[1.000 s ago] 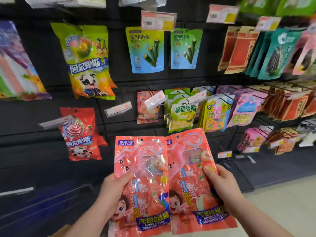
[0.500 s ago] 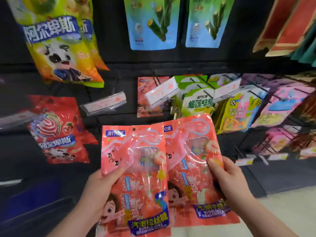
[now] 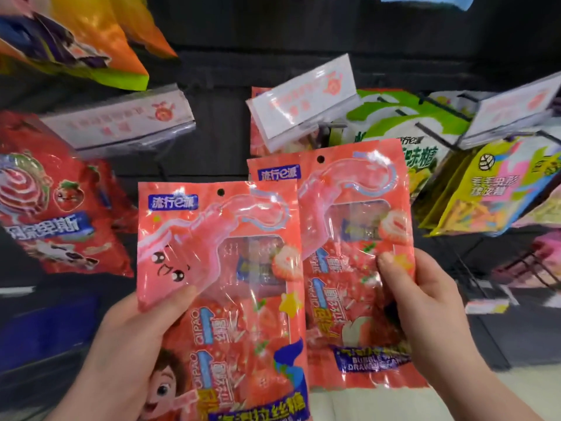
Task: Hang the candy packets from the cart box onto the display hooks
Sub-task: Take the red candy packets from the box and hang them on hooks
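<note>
I hold two pink-red candy packets upright in front of the display wall. My left hand (image 3: 127, 350) grips the nearer packet (image 3: 243, 299) by its left edge, thumb on the front. My right hand (image 3: 425, 311) grips the second packet (image 3: 349, 268) at its right side; that packet sits higher and is partly overlapped by the first. Each has a small punched hole at the top. Just above the right packet a hook with a white price tag (image 3: 303, 98) sticks out, and a matching pink packet (image 3: 258, 138) hangs behind it.
A second tagged hook (image 3: 121, 123) juts out at the left, above a red lollipop bag (image 3: 60, 202). Green (image 3: 394, 126) and yellow packets (image 3: 485, 183) hang on wire hooks to the right. A yellow-orange bag (image 3: 76, 41) hangs at top left. Pale floor shows at bottom right.
The view has closed in on the display. Both hands have lifted the two packets up toward the tagged hook, and the right packet now sits just below it.
</note>
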### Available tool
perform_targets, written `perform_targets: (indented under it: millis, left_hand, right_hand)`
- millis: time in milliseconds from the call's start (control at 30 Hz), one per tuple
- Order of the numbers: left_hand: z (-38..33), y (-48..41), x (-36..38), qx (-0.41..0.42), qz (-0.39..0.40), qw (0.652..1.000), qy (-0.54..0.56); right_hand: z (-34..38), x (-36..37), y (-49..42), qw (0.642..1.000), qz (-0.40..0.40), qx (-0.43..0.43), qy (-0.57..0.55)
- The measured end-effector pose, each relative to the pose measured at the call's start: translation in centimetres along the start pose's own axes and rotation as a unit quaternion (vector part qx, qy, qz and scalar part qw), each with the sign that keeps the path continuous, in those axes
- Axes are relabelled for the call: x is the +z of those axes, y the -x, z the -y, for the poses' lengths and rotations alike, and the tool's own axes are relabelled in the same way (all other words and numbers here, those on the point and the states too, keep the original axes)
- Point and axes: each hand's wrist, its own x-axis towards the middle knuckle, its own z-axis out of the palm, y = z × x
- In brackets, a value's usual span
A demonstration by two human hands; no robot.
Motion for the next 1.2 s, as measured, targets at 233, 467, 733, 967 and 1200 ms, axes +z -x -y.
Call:
perform_targets:
  millis: [233,467,733,967,1200]
  left_hand:
    - [-0.7,0.1,0.0,0.040,-0.001,0.999,0.002]
    - [-1.0,0.5,-0.4,0.065,0.018,0.998,0.018]
    - [-1.1,0.4,-0.8,0.057,-0.006,0.998,0.018]
    - [-1.2,0.5,-1.1,0.056,-0.010,0.998,0.009]
    - [-1.3,0.6,-0.7,0.057,-0.013,0.998,-0.002]
  right_hand:
    - [0.4,-0.3,0.3,1.000,0.011,-0.001,-0.011]
    - [0.8,0.0,0.5,0.999,0.002,-0.001,-0.033]
    - [1.0,0.4,0.2,0.998,-0.013,0.019,-0.053]
    - [1.3,0.9,0.2,0.999,-0.016,0.016,-0.050]
    - [1.4,1.6,-1.2,0.999,-0.032,0.005,-0.023]
